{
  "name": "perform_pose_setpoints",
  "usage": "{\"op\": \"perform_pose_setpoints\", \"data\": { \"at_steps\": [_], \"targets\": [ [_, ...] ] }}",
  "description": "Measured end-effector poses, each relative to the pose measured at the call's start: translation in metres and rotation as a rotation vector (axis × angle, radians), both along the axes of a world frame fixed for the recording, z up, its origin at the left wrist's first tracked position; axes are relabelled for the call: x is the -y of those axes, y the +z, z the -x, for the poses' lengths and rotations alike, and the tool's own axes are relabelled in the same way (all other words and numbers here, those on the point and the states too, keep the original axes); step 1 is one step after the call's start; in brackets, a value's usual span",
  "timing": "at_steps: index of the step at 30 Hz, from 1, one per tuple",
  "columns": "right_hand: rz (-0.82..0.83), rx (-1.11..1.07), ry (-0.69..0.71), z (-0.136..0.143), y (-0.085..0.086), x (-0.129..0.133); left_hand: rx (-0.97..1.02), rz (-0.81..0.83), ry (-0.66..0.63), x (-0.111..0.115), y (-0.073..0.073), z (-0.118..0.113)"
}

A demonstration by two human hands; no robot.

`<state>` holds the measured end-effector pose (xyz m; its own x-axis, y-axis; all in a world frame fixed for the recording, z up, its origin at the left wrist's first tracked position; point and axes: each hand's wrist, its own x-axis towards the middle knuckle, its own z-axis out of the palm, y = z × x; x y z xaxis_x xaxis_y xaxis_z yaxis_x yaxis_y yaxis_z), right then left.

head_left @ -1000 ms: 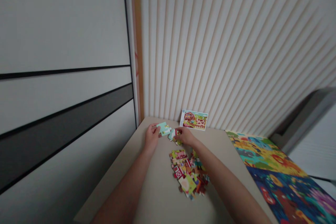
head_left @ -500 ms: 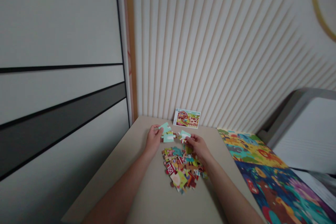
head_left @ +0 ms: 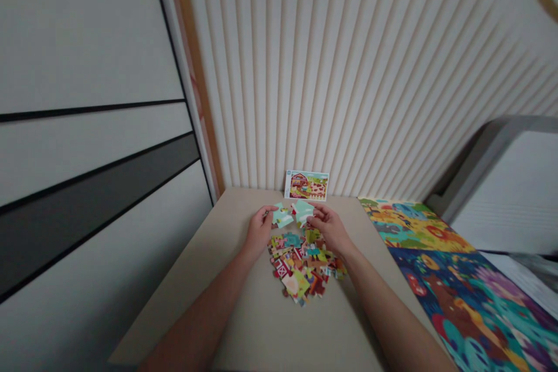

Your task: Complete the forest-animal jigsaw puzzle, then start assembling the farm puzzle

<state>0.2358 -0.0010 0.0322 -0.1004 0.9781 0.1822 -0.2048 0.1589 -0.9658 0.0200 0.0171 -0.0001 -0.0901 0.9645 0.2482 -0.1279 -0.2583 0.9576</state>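
My left hand pinches light-blue puzzle pieces above the far part of the table. Close by on the right, my right hand grips other light-blue puzzle pieces. A narrow gap separates what the two hands hold. Just nearer to me than the hands lies a loose heap of colourful puzzle pieces, partly overlapping one another. Behind the hands, a picture card showing a barn and a cow leans against the ribbed wall.
The beige table meets a ribbed wall at the back. A pale cabinet stands on the left. To the right lie a yellow animal picture and a dark-blue one, with a grey-edged white object beyond.
The held pieces have been turned and brought nearer each other. A piece at my left hand looks tilted differently. The camera view has shifted slightly.
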Motion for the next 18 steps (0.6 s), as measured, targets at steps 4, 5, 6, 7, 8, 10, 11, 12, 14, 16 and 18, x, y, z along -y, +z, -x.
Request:
{"op": "perform_pose_setpoints", "data": {
  "at_steps": [4,5,6,7,8,10,11,12,14,16,18],
  "targets": [
    [-0.013,0.009,0.033,0.002,0.002,0.003,0.038,0.001,-0.126,0.012,0.011,-0.009],
    [-0.016,0.011,0.036,0.002,0.002,0.003,0.058,0.000,-0.160,0.016,0.014,-0.012],
    [-0.018,0.014,0.038,0.002,0.002,0.004,0.074,0.000,-0.189,0.019,0.017,-0.014],
    [-0.019,0.015,0.039,0.001,0.002,0.004,0.083,0.003,-0.210,0.021,0.019,-0.016],
    [-0.019,0.021,0.038,0.001,0.003,0.004,0.086,0.008,-0.228,0.023,0.020,-0.018],
    [-0.016,0.051,0.035,0.000,0.004,0.006,0.071,0.032,-0.253,0.026,0.020,-0.020],
    [-0.012,0.076,0.034,0.000,0.006,0.006,0.059,0.048,-0.255,0.026,0.019,-0.021],
    [-0.008,0.103,0.031,0.000,0.007,0.007,0.048,0.064,-0.250,0.026,0.018,-0.021],
    [-0.003,0.145,0.022,-0.001,0.009,0.009,0.034,0.095,-0.233,0.025,0.015,-0.021],
    [0.003,0.162,0.014,-0.001,0.009,0.009,0.033,0.100,-0.223,0.024,0.013,-0.021],
    [0.015,0.179,-0.003,-0.002,0.008,0.008,0.035,0.064,-0.220,0.021,0.011,-0.020]
  ]
}}
